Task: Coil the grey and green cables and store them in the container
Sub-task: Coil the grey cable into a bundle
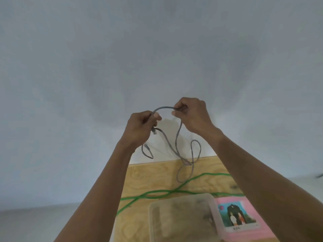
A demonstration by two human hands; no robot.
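Both arms reach up and forward from the lower corners, wrists raised well above the wooden table (139,179), in front of a pale wall (157,49). The left hand (141,126) has its fingers curled round the grey cable (177,142), thumb pressed on top, with a connector end poking out just below the fist. The right hand (191,114) sits a little higher, back of the hand toward the camera, pinching the same cable between thumb and bent fingers — a short arch of cable spans the gap between the two hands. From there the grey cable hangs in loose loops, its lowest bends reaching the table (whether they rest on it I cannot tell). The green cable (166,191) lies sprawled across the tabletop, behind the clear plastic container (214,208) — beside that, on its right, a pink booklet (248,219).
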